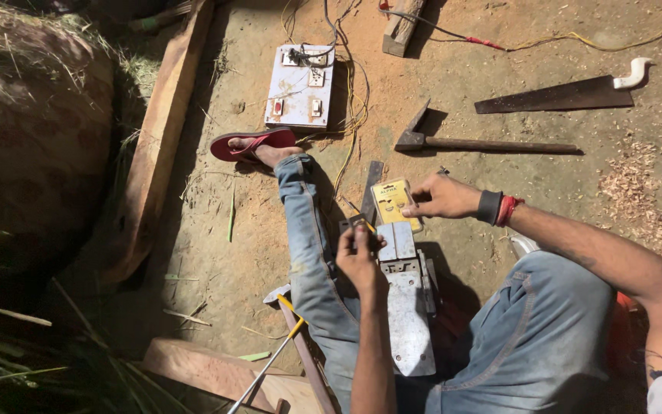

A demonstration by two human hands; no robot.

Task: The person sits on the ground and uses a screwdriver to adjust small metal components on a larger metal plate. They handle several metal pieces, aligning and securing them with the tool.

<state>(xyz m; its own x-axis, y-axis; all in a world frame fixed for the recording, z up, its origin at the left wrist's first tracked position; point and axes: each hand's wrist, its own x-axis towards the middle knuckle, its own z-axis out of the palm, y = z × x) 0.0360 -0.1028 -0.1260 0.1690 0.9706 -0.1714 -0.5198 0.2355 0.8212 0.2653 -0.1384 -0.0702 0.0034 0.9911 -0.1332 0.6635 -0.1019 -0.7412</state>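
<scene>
I sit on a dirt floor with my legs in blue jeans stretched out. My left hand (359, 253) grips a small dark tool at the front end of a grey metal power tool (404, 299) that lies between my legs. My right hand (440, 197), with a dark wristband and a red thread, pinches the edge of a small yellow packet (393, 203) lying on the ground just ahead of the metal tool. A thin dark strip (371, 190) lies beside the packet.
An adze-like hammer (484, 142) and a handsaw (568, 93) lie to the right. A white socket board (300, 86) with yellow wires sits ahead, past my foot in a red sandal (253, 143). Wooden planks (164, 130) lie left and near, with a yellow-handled tool (273, 360).
</scene>
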